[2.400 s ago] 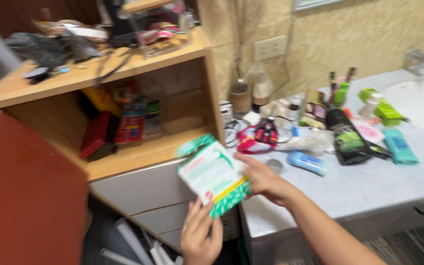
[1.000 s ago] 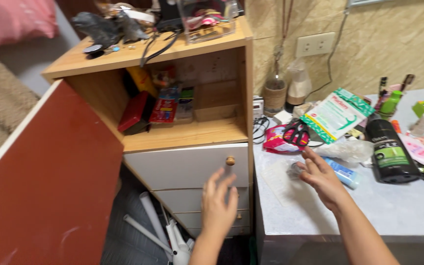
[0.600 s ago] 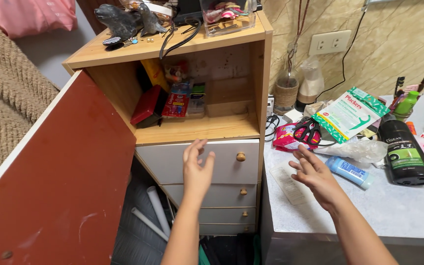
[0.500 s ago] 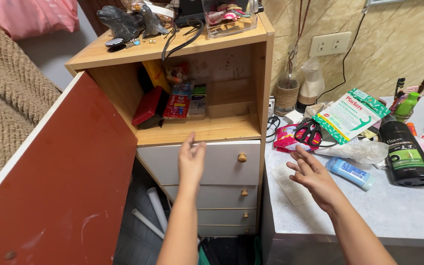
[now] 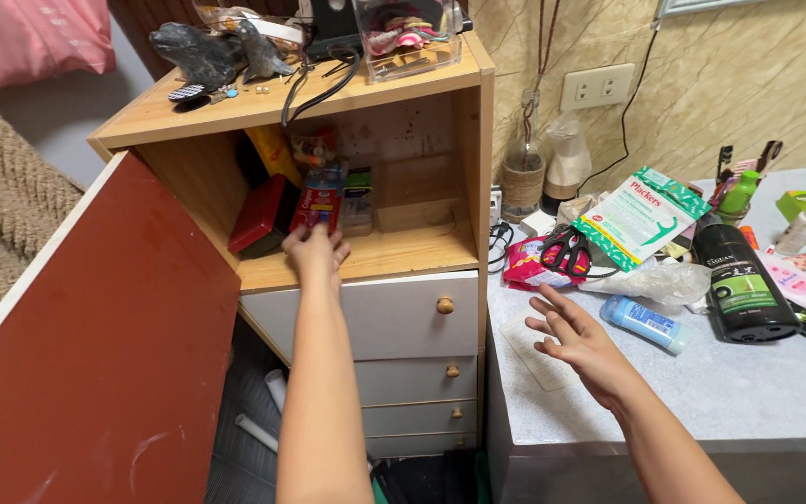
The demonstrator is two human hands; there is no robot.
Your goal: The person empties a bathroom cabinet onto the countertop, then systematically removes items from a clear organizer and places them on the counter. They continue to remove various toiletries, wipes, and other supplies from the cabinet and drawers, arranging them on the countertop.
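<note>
Left hand reaches into the shelf, fingers half-hidden against a red packet, grip unclear; right hand hovers spread wide, empty, over the table.

- Left hand reaches into the open cabinet — fingers at a red packet, beside a red box.
- Right hand hovers open over the counter, near scissors and a blue tube.

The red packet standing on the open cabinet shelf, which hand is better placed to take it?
Likely the left hand: it reaches into the shelf, fingertips at the red packet. The right hand hovers open over the grey counter, farther away.
</note>
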